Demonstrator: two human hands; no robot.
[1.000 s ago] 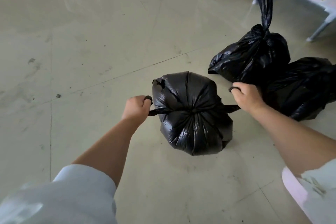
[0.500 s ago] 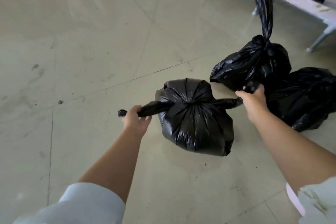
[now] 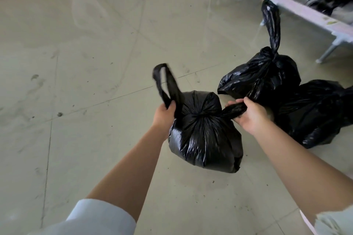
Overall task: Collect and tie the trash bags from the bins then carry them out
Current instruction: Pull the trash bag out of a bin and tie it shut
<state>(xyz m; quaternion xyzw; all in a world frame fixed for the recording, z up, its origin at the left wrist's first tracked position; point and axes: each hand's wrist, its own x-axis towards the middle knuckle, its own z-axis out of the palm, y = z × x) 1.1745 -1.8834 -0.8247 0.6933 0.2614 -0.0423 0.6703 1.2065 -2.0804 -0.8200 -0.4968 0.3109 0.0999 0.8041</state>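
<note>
Left hand [image 3: 164, 113] clenched round a looped strip, right hand [image 3: 251, 115] round the other twisted tail of the crinkled, glossy black bag [image 3: 205, 135]. Resting on smooth tiled floor [image 3: 95, 63], two knotted bags [image 3: 267, 74] just beside right; open floor to left.

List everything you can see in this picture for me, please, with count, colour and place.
Near trash bag: one, black, floor centre, both tie ends held.
Other trash bags: two, black, floor at right; one tied with an upright loop, one beside it.
Floor: pale tiles, scuffed.
Metal frame: one, grey legs, upper right, dark items blurred behind it.
Sleeves: two, white, bottom corners.
Left hand: grips the looped tie end.
Right hand: grips the other tie end.
</note>
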